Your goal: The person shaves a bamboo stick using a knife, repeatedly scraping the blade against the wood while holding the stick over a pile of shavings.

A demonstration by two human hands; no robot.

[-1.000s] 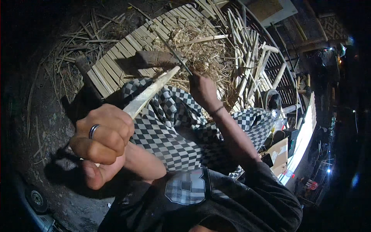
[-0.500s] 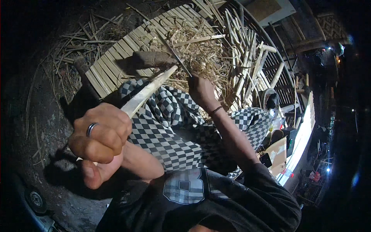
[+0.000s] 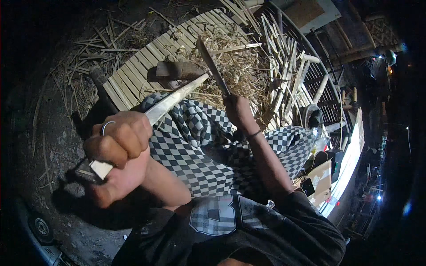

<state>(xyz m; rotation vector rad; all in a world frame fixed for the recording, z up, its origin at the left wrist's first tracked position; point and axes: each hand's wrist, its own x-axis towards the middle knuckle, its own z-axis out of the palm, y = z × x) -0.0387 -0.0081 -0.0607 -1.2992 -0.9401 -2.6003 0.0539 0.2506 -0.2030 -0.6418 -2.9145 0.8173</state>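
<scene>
My left hand (image 3: pixel 117 153), with a ring on one finger, is closed around the near end of a pale bamboo strip (image 3: pixel 175 98) that slants up and to the right. My right hand (image 3: pixel 238 111) grips the handle of a long dark knife (image 3: pixel 213 66); its blade points up and left and lies beside the far end of the strip. Both sit above my lap, which is covered by a black-and-white checked cloth (image 3: pixel 199 146).
A mat of flat bamboo slats (image 3: pixel 133 75) lies ahead with a dark wooden block (image 3: pixel 177 69) on it. A heap of straw-like shavings (image 3: pixel 235 62) and loose bamboo sticks (image 3: pixel 288 66) spread to the right. Dirt floor with scattered slivers lies to the left.
The knife blade has swung up and away from the strip's tip, now standing higher. My left hand with the strip has stayed in about the same place.
</scene>
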